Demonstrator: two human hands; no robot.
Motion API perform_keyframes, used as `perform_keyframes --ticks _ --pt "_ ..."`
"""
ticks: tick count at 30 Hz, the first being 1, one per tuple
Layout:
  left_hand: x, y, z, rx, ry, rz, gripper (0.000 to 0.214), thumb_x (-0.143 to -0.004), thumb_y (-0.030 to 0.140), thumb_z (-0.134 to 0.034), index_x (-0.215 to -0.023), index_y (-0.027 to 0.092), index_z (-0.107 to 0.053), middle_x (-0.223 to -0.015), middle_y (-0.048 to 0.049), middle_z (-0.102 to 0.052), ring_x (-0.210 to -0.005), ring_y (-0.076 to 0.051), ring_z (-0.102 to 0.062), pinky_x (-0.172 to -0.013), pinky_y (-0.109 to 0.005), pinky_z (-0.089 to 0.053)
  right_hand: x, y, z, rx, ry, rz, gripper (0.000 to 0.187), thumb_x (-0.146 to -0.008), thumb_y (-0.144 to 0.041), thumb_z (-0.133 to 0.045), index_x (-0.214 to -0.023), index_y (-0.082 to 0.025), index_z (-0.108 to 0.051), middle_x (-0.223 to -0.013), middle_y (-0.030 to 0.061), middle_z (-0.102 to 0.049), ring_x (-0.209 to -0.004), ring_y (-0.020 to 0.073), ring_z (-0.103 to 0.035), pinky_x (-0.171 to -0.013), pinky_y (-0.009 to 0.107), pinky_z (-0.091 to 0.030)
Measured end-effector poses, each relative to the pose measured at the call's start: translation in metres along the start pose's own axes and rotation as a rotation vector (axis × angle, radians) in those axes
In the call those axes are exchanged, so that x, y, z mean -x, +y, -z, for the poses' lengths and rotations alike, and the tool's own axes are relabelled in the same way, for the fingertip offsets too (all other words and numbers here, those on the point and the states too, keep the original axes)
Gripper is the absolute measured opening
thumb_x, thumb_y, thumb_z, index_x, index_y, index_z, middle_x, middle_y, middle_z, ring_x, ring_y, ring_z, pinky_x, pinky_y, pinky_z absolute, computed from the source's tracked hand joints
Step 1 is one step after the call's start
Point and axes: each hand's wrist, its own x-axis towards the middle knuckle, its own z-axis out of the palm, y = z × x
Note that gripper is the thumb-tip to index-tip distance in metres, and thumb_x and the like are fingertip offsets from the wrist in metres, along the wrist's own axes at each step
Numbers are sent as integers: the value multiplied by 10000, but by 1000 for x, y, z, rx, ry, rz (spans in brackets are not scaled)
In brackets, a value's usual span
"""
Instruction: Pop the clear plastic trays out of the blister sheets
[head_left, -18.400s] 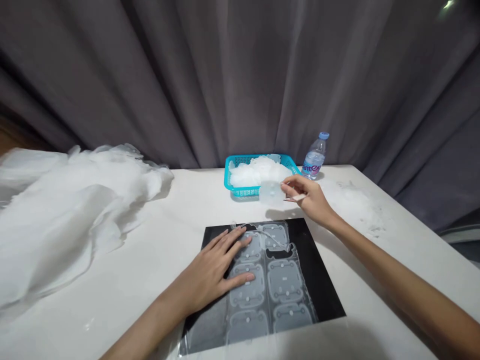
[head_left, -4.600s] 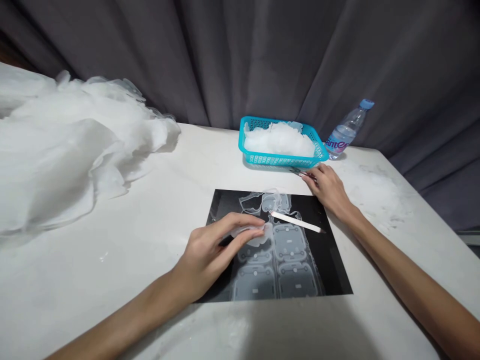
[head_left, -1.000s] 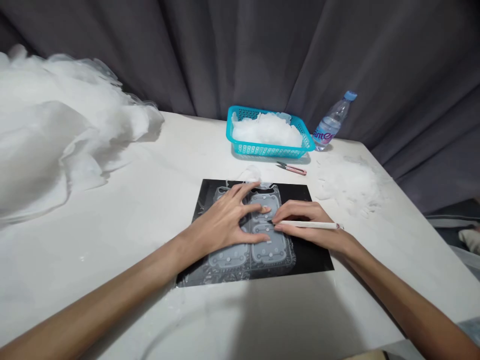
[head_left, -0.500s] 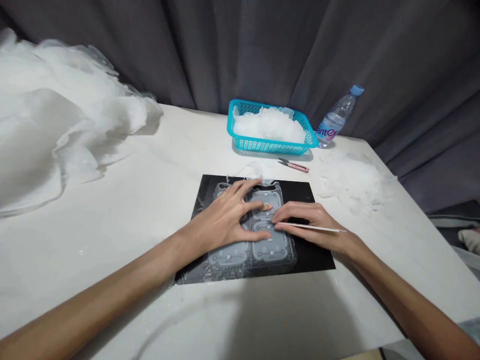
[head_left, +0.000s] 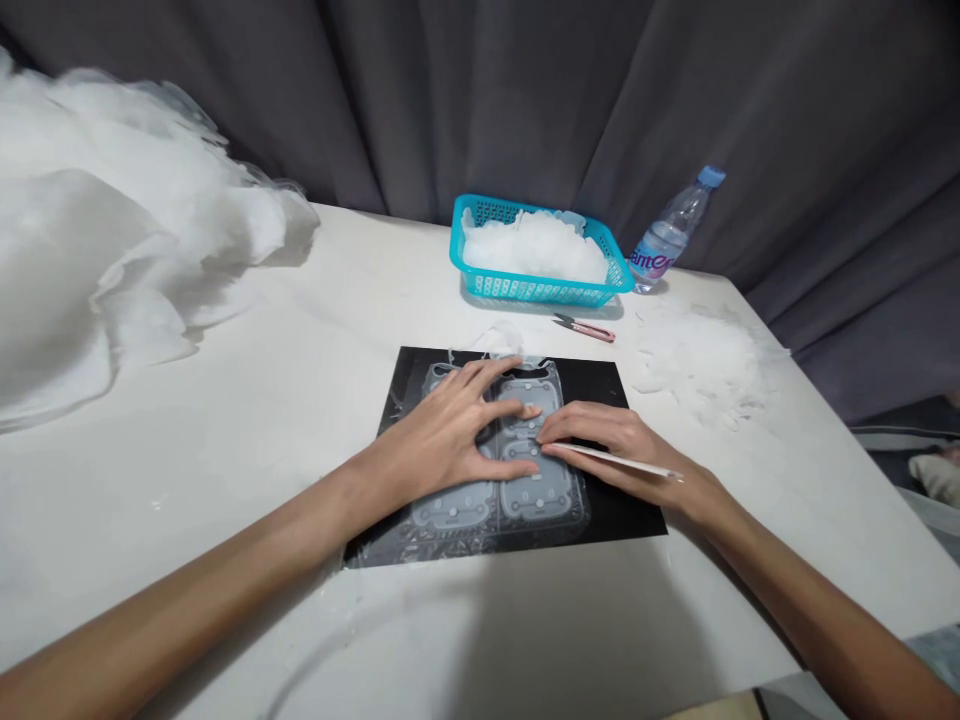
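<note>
A clear plastic sheet (head_left: 540,492) moulded with rounded rectangular shapes lies on a black mat (head_left: 626,510) on the white table. My left hand (head_left: 442,435) rests on the sheet with fingers spread flat, pressing it down. My right hand (head_left: 622,450) is closed round a thin white pen-like tool (head_left: 637,464); its tip touches the sheet just beside my left fingertips. A loose clear piece (head_left: 501,341) lies at the mat's far edge.
A turquoise basket (head_left: 480,285) heaped with clear plastic pieces stands behind the mat, small pink snips (head_left: 589,327) in front of it. A water bottle (head_left: 667,235) stands to its right. White scraps (head_left: 705,355) lie right, a big heap of white plastic (head_left: 97,260) left. Dark curtain behind.
Earlier my right hand put down the snips by the basket and took up the white tool. Over the last second both hands have stayed on the sheet, the tool tip shifting only slightly.
</note>
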Motion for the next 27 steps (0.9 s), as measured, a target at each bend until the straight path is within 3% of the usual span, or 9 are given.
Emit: perform_keyframes --ticks 6,14,27 --pt "0 -1 1 -20 -24 8 580 -895 683 -695 -1331 302 -719 -1662 -127 -389 -1430 -413 -467 -1163 -627 -414 3 -1 7 78 18 -39 169 -1073 -279 -570 -1131 -226 -719 -1131 63 -762 -1083 216 -720 -984 349 -565" --pt "-2 1 4 -9 -50 35 589 -874 696 -710 -1326 320 -720 -1661 -117 -399 -1440 -403 -461 -1159 -625 -413 13 6 17 -79 60 -130 172 -1044 -327 -624 -1065 -229 -764 -1089 64 -771 -996 217 -733 -915 343 -580" --pt "-2 -1 4 4 -60 47 583 -867 682 -727 -1317 311 -733 -1652 -111 -428 -1429 -424 -472 -1158 -655 -410 8 4 9 -54 16 -62 190 -1068 -314 -578 -1121 -230 -740 -1115 69 -758 -1041 216 -722 -950 354 -574"
